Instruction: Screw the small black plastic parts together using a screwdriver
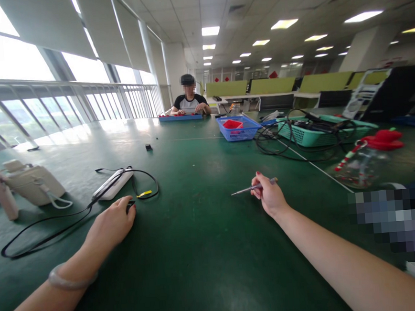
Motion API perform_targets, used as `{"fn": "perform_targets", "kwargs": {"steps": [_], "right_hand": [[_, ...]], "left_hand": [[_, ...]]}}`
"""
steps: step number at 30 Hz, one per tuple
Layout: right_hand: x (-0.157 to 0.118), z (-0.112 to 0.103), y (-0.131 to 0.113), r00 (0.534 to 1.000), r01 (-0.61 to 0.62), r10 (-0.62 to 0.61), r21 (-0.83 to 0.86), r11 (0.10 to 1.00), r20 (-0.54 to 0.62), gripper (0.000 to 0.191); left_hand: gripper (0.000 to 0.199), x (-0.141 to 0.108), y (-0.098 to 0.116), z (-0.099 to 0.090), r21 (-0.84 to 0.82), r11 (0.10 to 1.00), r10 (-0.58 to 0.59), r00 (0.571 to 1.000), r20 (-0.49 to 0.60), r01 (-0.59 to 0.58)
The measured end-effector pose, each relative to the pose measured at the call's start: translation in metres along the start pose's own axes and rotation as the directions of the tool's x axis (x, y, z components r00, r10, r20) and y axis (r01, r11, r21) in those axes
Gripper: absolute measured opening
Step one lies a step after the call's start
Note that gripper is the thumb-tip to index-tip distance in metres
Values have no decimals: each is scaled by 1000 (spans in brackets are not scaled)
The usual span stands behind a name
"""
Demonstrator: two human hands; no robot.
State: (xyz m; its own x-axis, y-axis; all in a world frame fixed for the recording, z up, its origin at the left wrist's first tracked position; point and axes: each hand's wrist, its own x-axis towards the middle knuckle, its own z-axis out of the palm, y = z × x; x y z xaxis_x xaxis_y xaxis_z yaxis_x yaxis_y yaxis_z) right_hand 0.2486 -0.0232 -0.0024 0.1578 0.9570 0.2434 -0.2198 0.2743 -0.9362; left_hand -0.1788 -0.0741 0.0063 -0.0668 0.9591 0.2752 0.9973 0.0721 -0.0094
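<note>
My right hand (270, 196) is raised just over the green table, its fingers closed around a slim pen (246, 190). The pen lies almost level, with its thin pointed tip towards the left. On the left, my left hand (110, 225) rests low over the tabletop, fingers curled on a small black object (130, 206), mostly hidden by the fingers. Just beyond that hand lies a white power bank (114, 186). A black cable (89, 208) with a yellow tag (145, 194) loops across and around it.
A beige bag-like item (33, 183) stands at the left. Further off are a small black block (148, 147), a blue basket (239, 133) and a green basket (303, 138) heaped with cables. A clear bottle with a red lid (359, 165) stands right. Opposite, a person (190, 101) sits behind a blue tray (180, 118).
</note>
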Motion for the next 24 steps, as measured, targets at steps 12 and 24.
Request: {"fn": "perform_targets", "kwargs": {"steps": [12, 24], "right_hand": [[1, -1, 2, 1000, 4, -4, 9, 1000, -2, 41], [-14, 8, -10, 979, 147, -102, -266, 953, 174, 32]], "left_hand": [[54, 1, -3, -2, -21, 1000, -2, 999, 34, 2], [36, -5, 64, -34, -291, 873, 410, 912, 6, -391]]}}
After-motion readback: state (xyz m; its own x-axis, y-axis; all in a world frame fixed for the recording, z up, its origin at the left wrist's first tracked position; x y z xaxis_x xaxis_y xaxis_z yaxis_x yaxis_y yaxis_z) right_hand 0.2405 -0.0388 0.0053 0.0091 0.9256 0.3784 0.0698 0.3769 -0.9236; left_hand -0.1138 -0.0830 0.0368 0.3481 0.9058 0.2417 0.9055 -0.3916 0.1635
